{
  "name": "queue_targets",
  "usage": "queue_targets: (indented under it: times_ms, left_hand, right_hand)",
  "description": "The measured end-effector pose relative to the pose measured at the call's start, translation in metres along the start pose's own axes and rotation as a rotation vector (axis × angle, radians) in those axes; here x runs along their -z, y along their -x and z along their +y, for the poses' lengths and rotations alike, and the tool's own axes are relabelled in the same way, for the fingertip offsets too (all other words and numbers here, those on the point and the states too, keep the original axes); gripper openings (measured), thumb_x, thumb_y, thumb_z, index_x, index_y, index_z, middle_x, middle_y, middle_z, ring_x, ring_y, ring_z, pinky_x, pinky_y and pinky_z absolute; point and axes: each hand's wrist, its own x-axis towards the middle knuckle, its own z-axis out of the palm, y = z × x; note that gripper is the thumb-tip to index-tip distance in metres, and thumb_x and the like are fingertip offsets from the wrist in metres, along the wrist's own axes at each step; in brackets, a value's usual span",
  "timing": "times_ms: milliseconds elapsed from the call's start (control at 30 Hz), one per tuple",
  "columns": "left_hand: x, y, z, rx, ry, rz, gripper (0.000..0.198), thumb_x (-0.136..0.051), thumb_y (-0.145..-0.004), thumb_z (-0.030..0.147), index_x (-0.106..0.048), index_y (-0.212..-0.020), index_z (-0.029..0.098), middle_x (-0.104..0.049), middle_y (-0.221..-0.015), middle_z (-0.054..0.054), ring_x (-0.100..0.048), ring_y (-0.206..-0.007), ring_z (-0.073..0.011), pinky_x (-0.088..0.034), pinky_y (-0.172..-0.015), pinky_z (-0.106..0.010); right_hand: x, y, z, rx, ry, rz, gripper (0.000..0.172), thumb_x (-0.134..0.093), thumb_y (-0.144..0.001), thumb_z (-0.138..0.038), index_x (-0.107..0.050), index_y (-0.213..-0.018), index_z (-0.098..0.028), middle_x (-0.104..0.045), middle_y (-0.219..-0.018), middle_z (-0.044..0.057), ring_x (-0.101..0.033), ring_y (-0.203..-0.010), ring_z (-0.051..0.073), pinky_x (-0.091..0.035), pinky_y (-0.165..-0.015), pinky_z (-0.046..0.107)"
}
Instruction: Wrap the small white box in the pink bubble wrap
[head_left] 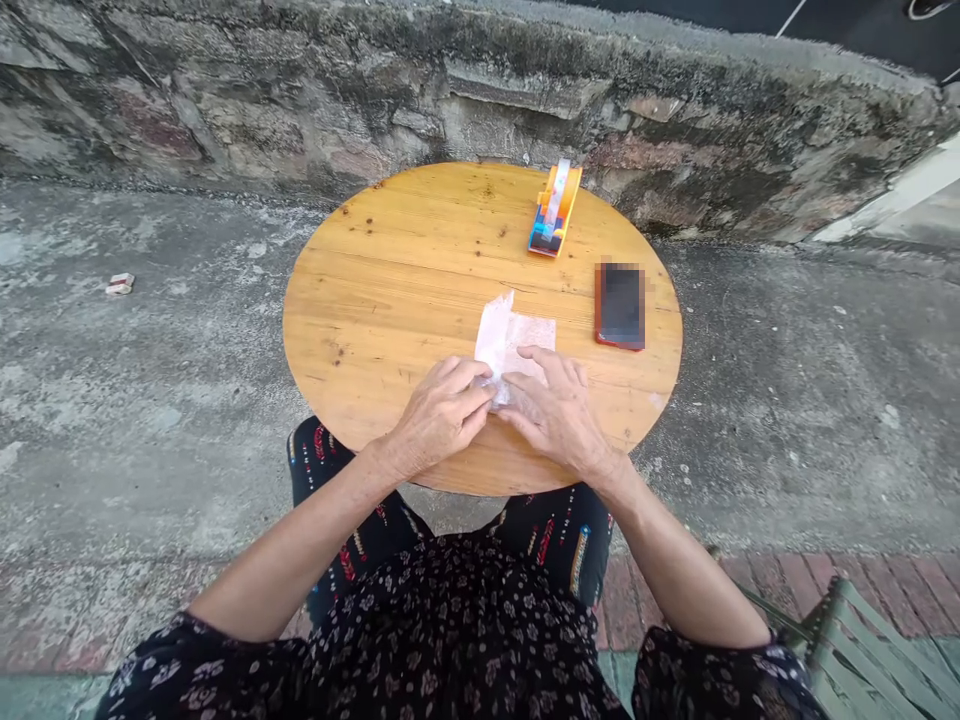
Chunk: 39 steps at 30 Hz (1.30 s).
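- The left hand (pixel 442 410) is resting near the front edge of the round wooden table (pixel 360 300). Its fingers are curling in and pinching the near end of a thin white sheet (pixel 517 335).
- The right hand (pixel 559 405) is lying palm down on the same sheet, fingers spread. It is pressing the sheet against the tabletop rather than gripping it.
- The sheet is lying at the middle of the table, just ahead of both hands. Its far part is lying flat, and a flap on its left side is standing up along a crease.
- Progress, as judged: the folding of the sheet is under way and not finished. One crease is showing, the far part is lying unfolded, and no tape is showing on it.
- An orange and blue tape dispenser (pixel 555 210) is standing at the far edge of the table, well apart from both hands and untouched.
- A phone in a red case (pixel 620 305) is lying flat to the right of the sheet, near it but apart.
- Both hands are covering the near end of the sheet, so I cannot tell whether anything is lying inside the fold.
- The sheet's material is hard to make out: it could be tissue or a thin wrap.
- The phone's top end is blurring out.
- A green slatted seat (pixel 862 640) is being cut off by the lower right corner.
- A small white scrap (pixel 120 284) is lying on the concrete ground to the left, too small to identify.
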Motion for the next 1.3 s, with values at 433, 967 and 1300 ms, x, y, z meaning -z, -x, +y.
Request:
queue_targets:
  times_ms: [433, 967, 1300]
  left_hand:
    - [-0.012, 0.006, -0.005, -0.019, 0.129, 0.078, 0.021, -0.065, -0.081, 0.013, -0.064, -0.102, 0.016, -0.067, -0.111, -0.009, -0.055, -0.115, -0.0269, -0.053, -0.097, -0.046]
    - [-0.019, 0.004, -0.006, 0.02, 0.167, 0.138, 0.012, -0.06, -0.086, 0.012, -0.063, -0.095, 0.019, -0.066, -0.104, -0.008, -0.057, -0.11, -0.0239, -0.053, -0.093, -0.046]
    - [-0.023, 0.007, 0.013, 0.088, 0.109, 0.178, 0.015, -0.061, -0.085, 0.009, -0.061, -0.097, 0.018, -0.063, -0.107, -0.009, -0.055, -0.106, -0.0227, -0.051, -0.094, -0.042]
  right_hand:
    - [0.005, 0.002, 0.002, -0.105, -0.043, 0.03, 0.015, -0.056, -0.092, -0.022, -0.067, -0.101, -0.022, -0.06, -0.131, 0.007, -0.052, -0.121, 0.026, -0.039, -0.096, 0.043]
    - [-0.015, -0.006, 0.008, -0.191, -0.223, -0.015, 0.017, -0.048, -0.089, -0.017, -0.055, -0.104, -0.024, -0.068, -0.114, 0.008, -0.059, -0.113, 0.024, -0.039, -0.098, 0.043]
    - [-0.019, -0.012, 0.015, -0.089, -0.255, -0.062, 0.031, -0.048, -0.079, -0.009, -0.052, -0.107, -0.023, -0.065, -0.122, 0.007, -0.045, -0.135, 0.025, -0.033, -0.109, 0.048]
